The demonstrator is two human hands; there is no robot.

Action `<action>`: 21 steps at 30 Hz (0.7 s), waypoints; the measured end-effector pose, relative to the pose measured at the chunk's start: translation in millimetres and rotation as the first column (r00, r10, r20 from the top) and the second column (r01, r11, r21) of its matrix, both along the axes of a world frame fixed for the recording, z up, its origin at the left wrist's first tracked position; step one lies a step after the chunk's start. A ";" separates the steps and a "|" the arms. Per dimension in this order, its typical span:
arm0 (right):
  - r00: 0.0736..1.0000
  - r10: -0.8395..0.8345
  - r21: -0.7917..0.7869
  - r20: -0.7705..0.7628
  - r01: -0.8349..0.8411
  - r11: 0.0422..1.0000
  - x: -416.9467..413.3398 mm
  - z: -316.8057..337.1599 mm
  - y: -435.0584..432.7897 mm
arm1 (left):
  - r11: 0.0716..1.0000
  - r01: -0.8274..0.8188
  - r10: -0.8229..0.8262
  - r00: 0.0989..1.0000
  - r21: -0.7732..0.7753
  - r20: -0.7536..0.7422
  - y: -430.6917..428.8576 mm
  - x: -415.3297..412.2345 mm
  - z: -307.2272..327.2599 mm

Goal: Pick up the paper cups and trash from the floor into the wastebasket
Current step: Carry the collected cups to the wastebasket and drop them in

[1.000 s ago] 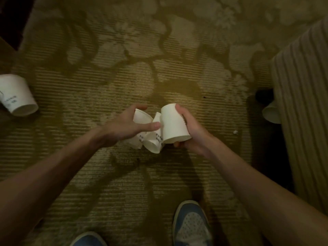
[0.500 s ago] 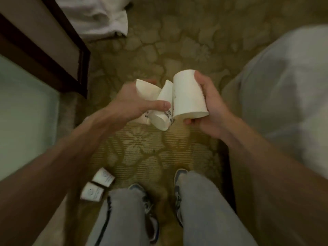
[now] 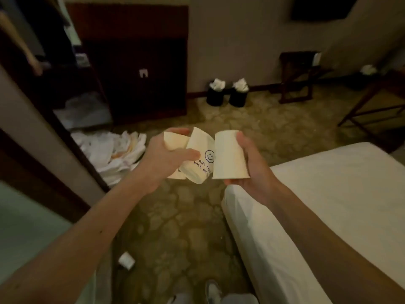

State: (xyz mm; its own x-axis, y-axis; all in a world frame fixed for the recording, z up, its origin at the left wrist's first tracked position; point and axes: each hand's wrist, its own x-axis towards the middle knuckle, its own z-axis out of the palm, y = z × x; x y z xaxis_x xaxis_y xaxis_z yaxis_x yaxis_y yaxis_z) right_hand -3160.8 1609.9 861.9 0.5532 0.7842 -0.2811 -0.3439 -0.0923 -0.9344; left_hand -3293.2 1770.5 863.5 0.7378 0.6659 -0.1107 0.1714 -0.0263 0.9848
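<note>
My left hand [image 3: 163, 156] grips two white paper cups [image 3: 197, 154] held upside down, one printed with a smiley face and dark letters. My right hand [image 3: 252, 163] holds a third plain white paper cup [image 3: 229, 156], also upside down, right beside them. Both hands are raised at chest height over the patterned carpet. Two black wastebaskets [image 3: 215, 96] [image 3: 238, 97], each stuffed with white paper, stand against the far wall ahead. One more small paper cup [image 3: 126, 260] lies on the floor at the lower left.
A bed with a white sheet [image 3: 328, 205] fills the right side. Crumpled white linen [image 3: 114, 152] is heaped on the floor at the left by a dark wooden cabinet [image 3: 140, 80]. A wooden luggage rack [image 3: 298, 77] and a table's legs [image 3: 372, 106] stand at the far right.
I have straightened up and the view has lifted from the floor to the room. Both hands keep their cups and have risen; the wastebaskets and bed have come into view.
</note>
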 end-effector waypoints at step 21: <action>0.320 -0.947 0.189 -0.033 0.932 0.308 -245.6 57.6 -398.2 | 0.324 0.939 -0.946 0.324 0.113 0.027 -376.2 -22.9 113.0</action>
